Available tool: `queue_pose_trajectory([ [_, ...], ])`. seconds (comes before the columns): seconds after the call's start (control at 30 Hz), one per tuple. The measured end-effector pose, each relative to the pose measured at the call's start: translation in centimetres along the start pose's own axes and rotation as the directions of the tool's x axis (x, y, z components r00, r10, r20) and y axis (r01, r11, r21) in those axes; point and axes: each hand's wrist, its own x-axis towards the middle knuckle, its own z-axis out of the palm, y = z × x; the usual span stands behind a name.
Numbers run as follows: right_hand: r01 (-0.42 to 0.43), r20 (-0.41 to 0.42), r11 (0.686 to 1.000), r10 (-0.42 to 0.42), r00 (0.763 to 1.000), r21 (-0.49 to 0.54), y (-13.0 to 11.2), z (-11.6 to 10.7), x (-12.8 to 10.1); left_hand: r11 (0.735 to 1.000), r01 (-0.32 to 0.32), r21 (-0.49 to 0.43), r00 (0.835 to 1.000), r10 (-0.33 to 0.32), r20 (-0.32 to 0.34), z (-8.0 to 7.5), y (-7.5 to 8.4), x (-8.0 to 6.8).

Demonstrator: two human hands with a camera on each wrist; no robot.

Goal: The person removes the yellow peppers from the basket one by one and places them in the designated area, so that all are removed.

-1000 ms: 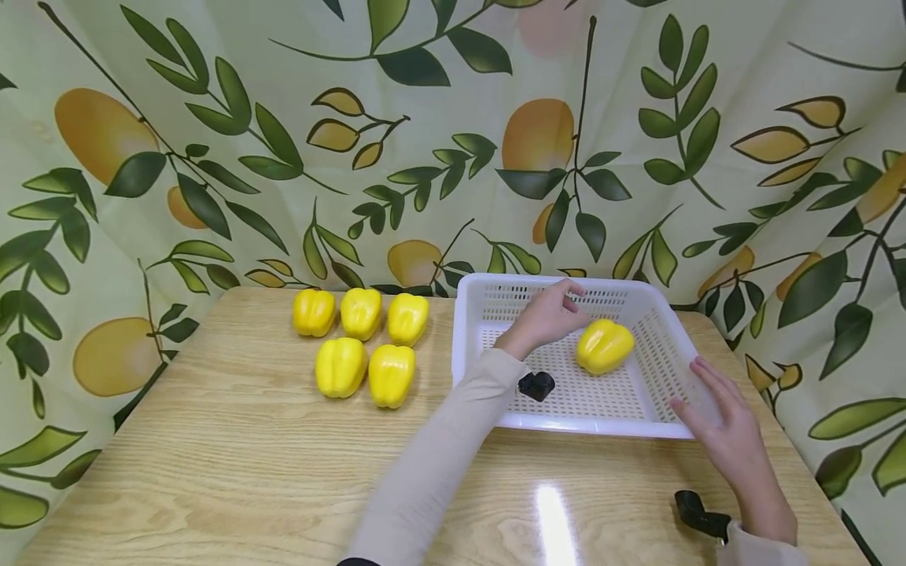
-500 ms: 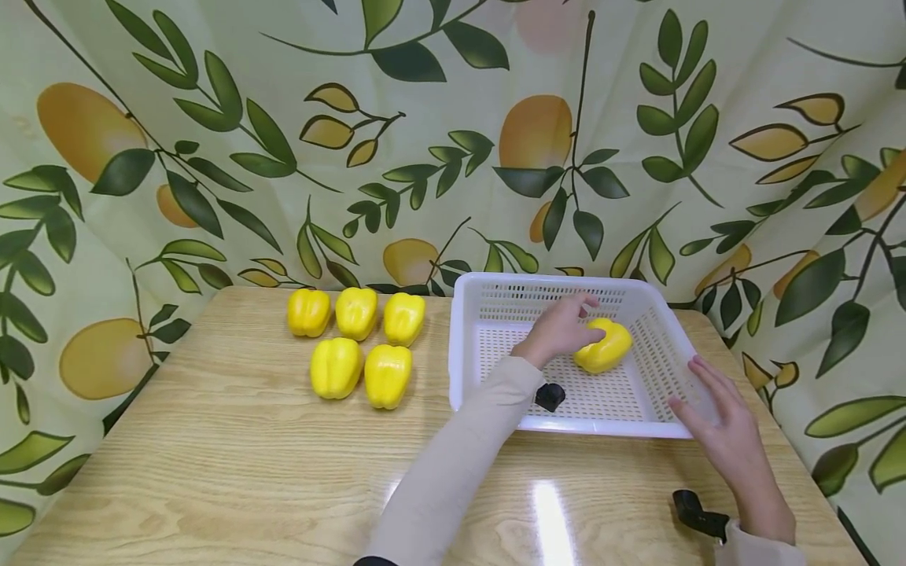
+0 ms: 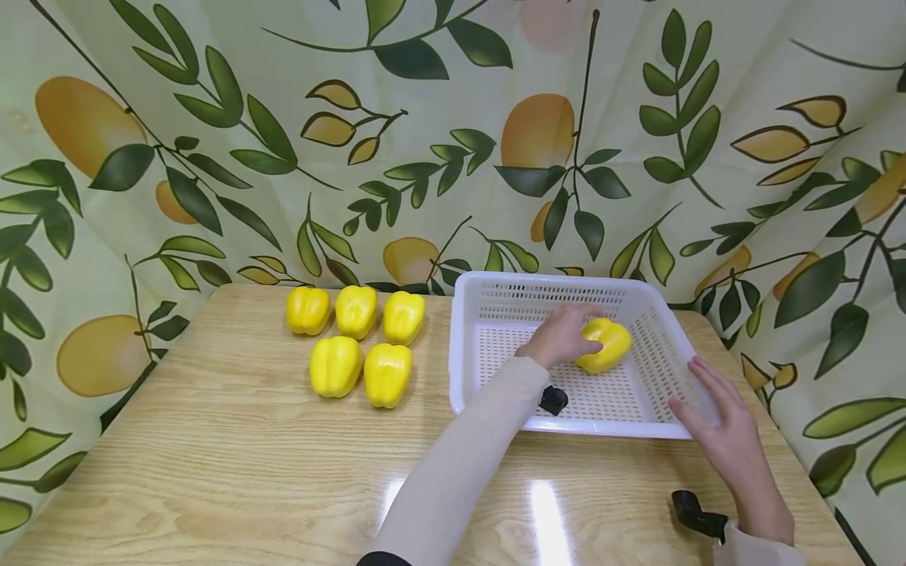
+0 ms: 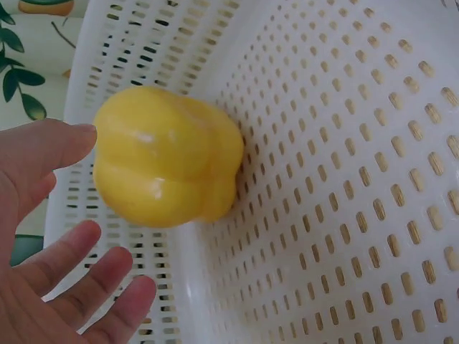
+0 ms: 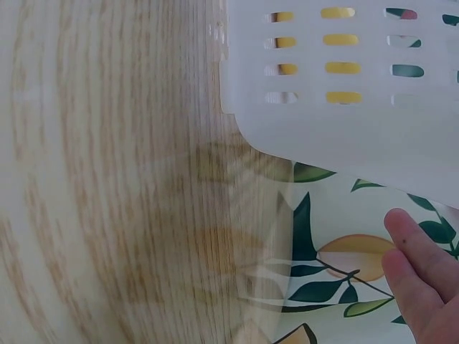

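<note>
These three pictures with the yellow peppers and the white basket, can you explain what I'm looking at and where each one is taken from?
A person works with two bare hands, wearing three cameras. The wide picture comes from the head, looking down at a wooden table. The other two come from the wrists.

Five yellow bell peppers lie in a cluster on the table. A sixth pepper lies inside the white perforated basket.

The left hand reaches into the basket, its fingers spread around that pepper; a firm grip isn't clear. The right hand rests open against the basket's near right corner. The right wrist view shows mostly the table and the basket's rim.
</note>
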Motion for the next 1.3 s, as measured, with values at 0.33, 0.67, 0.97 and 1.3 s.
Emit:
queue_pose_trajectory([
  [0.33, -0.011, -0.001, 1.000, 0.011, 1.000, -0.001, 0.07, 0.06, 0.06, 0.998, -0.021, 0.061, 0.991, 0.013, 0.133, 0.69, -0.06, 0.13],
  [0.67, -0.020, -0.004, 1.000, 0.020, 1.000, -0.005, -0.16, 0.05, -0.01, 0.992, -0.044, 0.117, 0.969, 0.014, 0.245, 0.90, -0.33, 0.25],
  [0.97, -0.022, -0.002, 1.000, 0.022, 1.000, -0.004, -0.24, 0.03, 0.11, 0.995, -0.010, 0.103, 0.974, -0.013, 0.226, 0.55, 0.06, -0.04],
  [1.3, -0.023, -0.003, 1.000, 0.023, 1.000, -0.018, -0.21, 0.04, 0.08, 0.994, -0.067, 0.082, 0.962, 0.042, 0.270, 0.79, -0.01, 0.18],
])
